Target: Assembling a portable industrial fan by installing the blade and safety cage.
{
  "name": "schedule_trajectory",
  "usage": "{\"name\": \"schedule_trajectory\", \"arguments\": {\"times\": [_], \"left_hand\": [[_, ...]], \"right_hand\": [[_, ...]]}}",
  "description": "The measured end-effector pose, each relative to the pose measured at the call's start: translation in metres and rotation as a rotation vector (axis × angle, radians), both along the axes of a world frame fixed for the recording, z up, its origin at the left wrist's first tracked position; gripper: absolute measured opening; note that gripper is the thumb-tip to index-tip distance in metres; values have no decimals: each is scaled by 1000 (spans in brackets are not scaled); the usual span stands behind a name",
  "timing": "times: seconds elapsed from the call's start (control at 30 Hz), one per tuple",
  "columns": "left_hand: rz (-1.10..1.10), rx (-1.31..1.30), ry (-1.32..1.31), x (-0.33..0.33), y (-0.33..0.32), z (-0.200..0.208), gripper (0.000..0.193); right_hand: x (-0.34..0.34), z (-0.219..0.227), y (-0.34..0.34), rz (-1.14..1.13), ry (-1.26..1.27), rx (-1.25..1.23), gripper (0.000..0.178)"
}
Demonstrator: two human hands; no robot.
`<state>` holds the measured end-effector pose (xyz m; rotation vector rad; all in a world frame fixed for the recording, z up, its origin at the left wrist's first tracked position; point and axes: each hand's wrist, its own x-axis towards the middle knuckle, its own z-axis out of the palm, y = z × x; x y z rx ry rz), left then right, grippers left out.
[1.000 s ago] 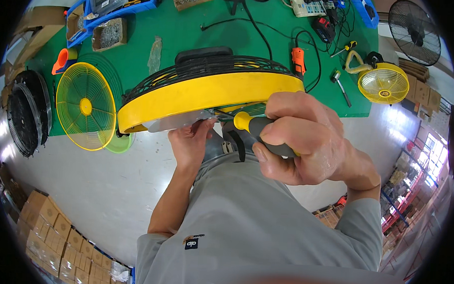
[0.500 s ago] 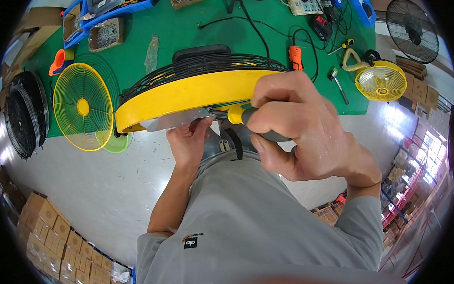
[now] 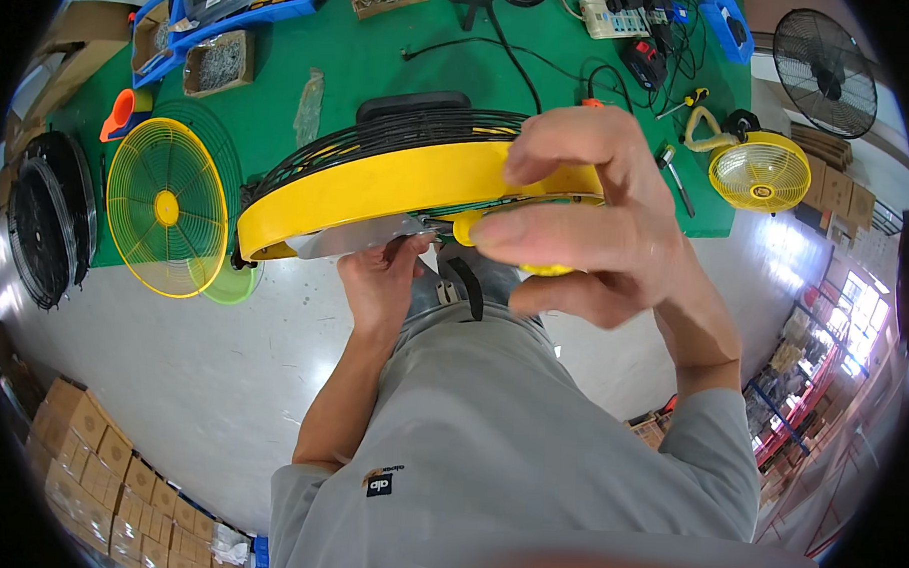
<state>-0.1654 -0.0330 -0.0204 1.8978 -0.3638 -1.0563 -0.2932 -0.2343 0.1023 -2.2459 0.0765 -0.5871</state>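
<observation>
A big yellow fan housing with a black wire grille lies tilted at the near edge of the green table. My left hand reaches under its rim and touches a grey metal blade there. My right hand is raised close to the camera, fingers curled around a yellow-handled screwdriver whose tip points at the housing's rim. Most of the tool is hidden by my fingers.
A yellow fan grille leans at the table's left edge, black grilles beside it. A small yellow fan sits at right. Boxes of screws, a power strip and cables lie at the back. Cardboard boxes line the floor.
My right hand has risen toward the camera with the screwdriver and now covers more of the housing's right side. The left hand stays under the rim.
</observation>
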Motion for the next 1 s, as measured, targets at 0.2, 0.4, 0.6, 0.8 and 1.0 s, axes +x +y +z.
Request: {"name": "schedule_trajectory", "arguments": {"times": [0.2,0.4,0.6,0.8,1.0], "left_hand": [[-31,-5,33,2,1,-7,6],[-24,-14,47,-1,7,-13,16],[-35,-12,0,0,3,0,11],[-129,-34,-211,1,5,4,17],[-201,-56,-249,4,6,-2,12]], "right_hand": [[-3,-6,0,-63,-34,126,48],[-5,-4,-7,28,74,432,45],[4,-11,8,-66,-180,191,42],[10,6,-1,42,-40,139,30],[12,-7,-13,193,-191,395,19]]}}
